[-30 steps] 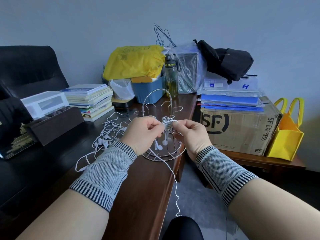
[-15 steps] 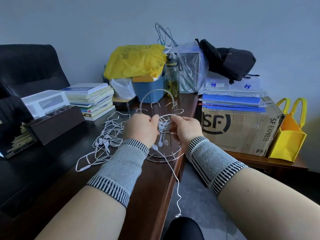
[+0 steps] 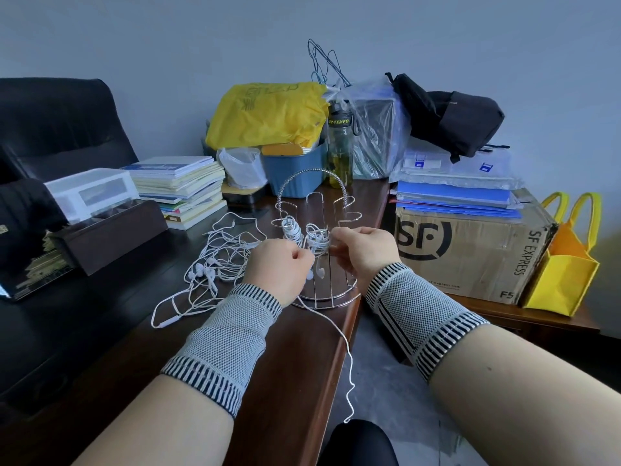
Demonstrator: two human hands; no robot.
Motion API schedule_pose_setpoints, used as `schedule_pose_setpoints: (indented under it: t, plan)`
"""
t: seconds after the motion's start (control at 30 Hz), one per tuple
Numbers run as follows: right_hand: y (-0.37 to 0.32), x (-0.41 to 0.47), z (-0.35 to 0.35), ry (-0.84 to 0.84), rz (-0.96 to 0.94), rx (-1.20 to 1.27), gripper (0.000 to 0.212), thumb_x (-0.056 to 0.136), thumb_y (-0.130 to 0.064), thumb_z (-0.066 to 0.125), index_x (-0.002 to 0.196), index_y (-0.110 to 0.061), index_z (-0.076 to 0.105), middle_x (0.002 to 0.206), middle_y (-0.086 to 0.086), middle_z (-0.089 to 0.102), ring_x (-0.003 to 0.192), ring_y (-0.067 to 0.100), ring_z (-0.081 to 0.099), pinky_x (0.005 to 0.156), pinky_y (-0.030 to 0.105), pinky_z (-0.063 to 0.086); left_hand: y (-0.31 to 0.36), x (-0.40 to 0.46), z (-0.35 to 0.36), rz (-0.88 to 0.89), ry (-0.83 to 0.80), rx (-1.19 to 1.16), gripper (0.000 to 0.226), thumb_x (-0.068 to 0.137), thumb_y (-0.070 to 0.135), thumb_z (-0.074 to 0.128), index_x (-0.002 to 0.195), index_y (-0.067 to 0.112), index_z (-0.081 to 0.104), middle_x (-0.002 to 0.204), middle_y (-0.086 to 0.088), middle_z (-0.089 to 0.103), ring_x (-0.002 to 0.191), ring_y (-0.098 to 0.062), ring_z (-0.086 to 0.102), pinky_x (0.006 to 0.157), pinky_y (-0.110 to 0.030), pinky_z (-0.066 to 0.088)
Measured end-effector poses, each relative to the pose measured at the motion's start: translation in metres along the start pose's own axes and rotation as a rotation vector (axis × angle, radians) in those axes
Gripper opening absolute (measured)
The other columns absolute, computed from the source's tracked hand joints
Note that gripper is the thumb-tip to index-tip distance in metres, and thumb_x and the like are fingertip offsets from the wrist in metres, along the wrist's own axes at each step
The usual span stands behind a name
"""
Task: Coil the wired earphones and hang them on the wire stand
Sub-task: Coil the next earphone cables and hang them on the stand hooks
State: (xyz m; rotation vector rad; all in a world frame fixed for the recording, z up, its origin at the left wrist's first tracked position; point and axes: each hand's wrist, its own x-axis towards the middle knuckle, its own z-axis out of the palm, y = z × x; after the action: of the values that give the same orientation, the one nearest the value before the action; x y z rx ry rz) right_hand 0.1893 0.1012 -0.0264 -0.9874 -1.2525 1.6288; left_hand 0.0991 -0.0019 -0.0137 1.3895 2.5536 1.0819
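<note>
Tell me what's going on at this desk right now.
A person is coiling wired earphones and hanging them on a wire stand at the desk's edge. The right hand pinches a coiled bundle at the stand, and the left hand is curled just beside it, apparently on the cord. One loose cord trails off the desk edge. Another coil already hangs on the stand; a tangle of earphones lies to the left.
</note>
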Motion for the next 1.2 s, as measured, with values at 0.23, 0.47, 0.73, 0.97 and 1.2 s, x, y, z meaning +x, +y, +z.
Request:
schedule_pose_setpoints:
  t: [0.23,0.47,0.73,0.97,1.2]
  plan:
    - [0.007,-0.005,-0.005,-0.004,-0.224,-0.149,0.019,0.079,-0.002,0.064,0.068,-0.016,0.059,0.068,0.004,0.067,0.068,0.022,0.070,0.068,0.037,0.056,-0.011,-0.002,0.007,0.054,-0.062,-0.051,0.038,0.085,0.029,0.051,0.060,0.006,0.067,0.066,-0.010,0.070,0.070,-0.027,0.067,0.069,-0.042,0.056]
    - [0.020,-0.026,-0.007,-0.149,-0.683,-0.510,0.042,0.078,0.011,0.058,0.076,-0.031,0.064,0.095,0.003,0.055,0.083,0.002,0.054,0.077,0.009,0.044,-0.010,-0.005,0.000,0.206,-0.097,0.114,0.023,0.089,0.030,0.061,0.070,0.017,0.063,0.066,0.000,0.062,0.067,-0.020,0.055,0.069,-0.032,0.049]
    - [0.027,-0.020,-0.004,-0.164,-0.759,-0.576,0.017,0.075,-0.013,0.079,0.083,-0.026,0.072,0.091,-0.002,0.052,0.084,-0.001,0.049,0.079,0.018,0.044,-0.005,-0.007,-0.018,0.272,-0.078,0.265,0.013,0.090,0.027,0.056,0.083,0.025,0.067,0.081,0.005,0.070,0.079,-0.017,0.064,0.076,-0.034,0.053]
    - [0.023,-0.029,-0.008,-0.103,-0.628,-0.503,0.009,0.084,-0.016,0.070,0.079,-0.022,0.065,0.093,-0.001,0.056,0.077,-0.003,0.053,0.074,0.004,0.040,-0.023,-0.002,-0.028,0.004,-0.254,-0.372,0.018,0.093,0.016,0.061,0.076,0.014,0.065,0.054,0.008,0.062,0.061,-0.014,0.060,0.074,-0.042,0.056]
    - [0.024,-0.022,-0.004,-0.081,-0.395,-0.212,0.017,0.086,-0.016,0.068,0.070,-0.018,0.064,0.068,-0.005,0.062,0.059,0.004,0.054,0.066,0.027,0.051,-0.007,0.006,-0.030,-0.044,-0.155,-0.707,0.027,0.089,0.017,0.066,0.062,0.022,0.067,0.055,0.006,0.057,0.060,-0.012,0.054,0.063,-0.029,0.047]
